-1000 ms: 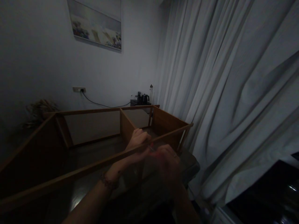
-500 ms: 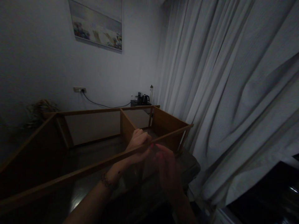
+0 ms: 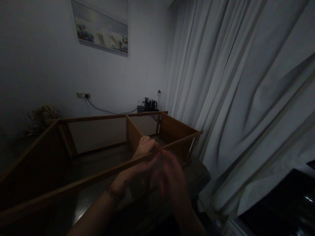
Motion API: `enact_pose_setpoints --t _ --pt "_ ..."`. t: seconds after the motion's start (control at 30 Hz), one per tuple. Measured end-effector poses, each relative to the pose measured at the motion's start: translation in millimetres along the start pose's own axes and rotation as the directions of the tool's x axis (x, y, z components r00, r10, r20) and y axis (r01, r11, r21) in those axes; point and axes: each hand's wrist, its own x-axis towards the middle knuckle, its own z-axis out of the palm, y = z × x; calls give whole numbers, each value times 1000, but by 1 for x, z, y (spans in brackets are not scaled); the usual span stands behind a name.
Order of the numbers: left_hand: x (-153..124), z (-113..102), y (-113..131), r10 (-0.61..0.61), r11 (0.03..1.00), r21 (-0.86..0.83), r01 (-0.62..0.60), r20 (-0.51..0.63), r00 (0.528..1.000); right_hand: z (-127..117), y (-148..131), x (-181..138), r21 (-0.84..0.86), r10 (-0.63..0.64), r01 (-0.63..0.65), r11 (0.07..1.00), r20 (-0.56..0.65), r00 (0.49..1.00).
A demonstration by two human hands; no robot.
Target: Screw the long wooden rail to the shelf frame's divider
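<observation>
Wooden frame [image 3: 108,171] fills the lower middle; its near rail [image 3: 81,182] runs off the left edge. Clock centred on the left hand. Left hand [image 3: 145,147] at that rail, which crosses in front of it: knuckles show above, thumb below. Fingers bent, tips hidden, can't tell if they grip anything. Bracelet [image 3: 115,192] at 7, same arm. Right hand [image 3: 174,175] at 4, motion-blurred; one red-nailed finger up by the rail's underside, near the other thumb. Can't tell how wide its fingers are or whether something small sits between them. Divider [image 3: 134,129] at 11, end panel [image 3: 176,125] at 2. Frame's left interior too dark to read. Dark support [image 3: 203,173] between 3 and 4, mostly covered, type unclear. Farther out: black pot [image 3: 153,104] at 12; socket [image 3: 83,95] with black cable [image 3: 104,109] at 10; dried plant [image 3: 45,114] between 9 and 10, fading into shadow; painting [image 3: 100,28] at 11, top cut off; white curtain [image 3: 226,82] at 2, cropped. Glossy black object [image 3: 283,203] between 3 and 4, cut by the right edge, can't identify.
</observation>
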Motion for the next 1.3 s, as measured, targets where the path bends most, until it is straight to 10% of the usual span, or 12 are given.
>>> enact_pose_setpoints --t 0.2,0.43,0.67,1.0,1.13,1.3 --pt "0 1 -3 -30 1000 2 30 8 1000 -18 6 6 -287 -261 296 911 154 953" --pt "1 -1 -1 -13 1000 -23 13 5 1000 -55 1 23 -597 -557 735 320 509 656" --pt "0 3 -7 -10 1000 11 10 10 1000 -46 -2 32 -542 -677 796 269 481 557" --pt "0 1 -3 1 1000 15 -1 -22 1000 -8 22 24 -381 -588 498 779 -170 791" --pt "-1 2 -4 -9 1000 23 10 -21 1000 -6 13 14 -105 -257 243 964 -156 954" --pt "-1 3 -5 3 1000 3 -3 -17 1000 -15 8 7 -153 -152 147 977 -21 988"
